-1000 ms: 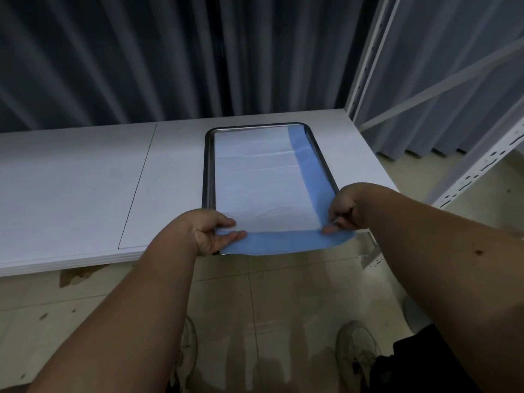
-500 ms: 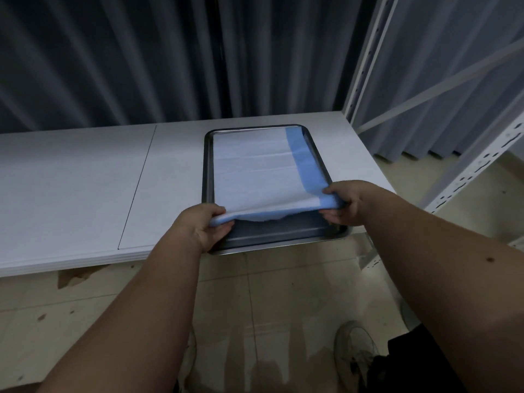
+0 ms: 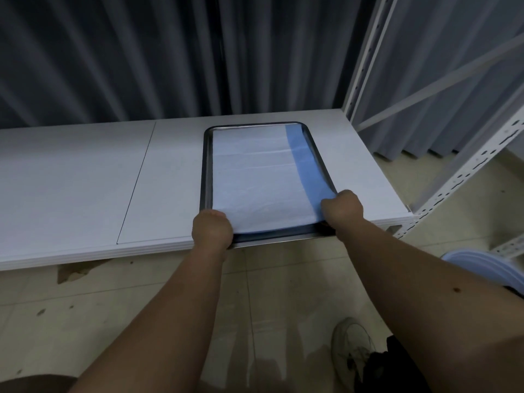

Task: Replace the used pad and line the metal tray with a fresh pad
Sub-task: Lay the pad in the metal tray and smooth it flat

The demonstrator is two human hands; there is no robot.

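A smooth white table (image 3: 85, 177) carries a shallow, round-cornered metal tray (image 3: 206, 165) at its near edge, its rim hard and shiny. Inside lies the pad (image 3: 255, 177), white with a blue strip on the right, creased, thin and limp, probably very light and best held by its corners. The left hand (image 3: 212, 228) and right hand (image 3: 341, 207) each pinch a near corner.

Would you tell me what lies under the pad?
The metal tray lies under the pad; only its rim and a dark near strip show. The rest of its floor is covered.
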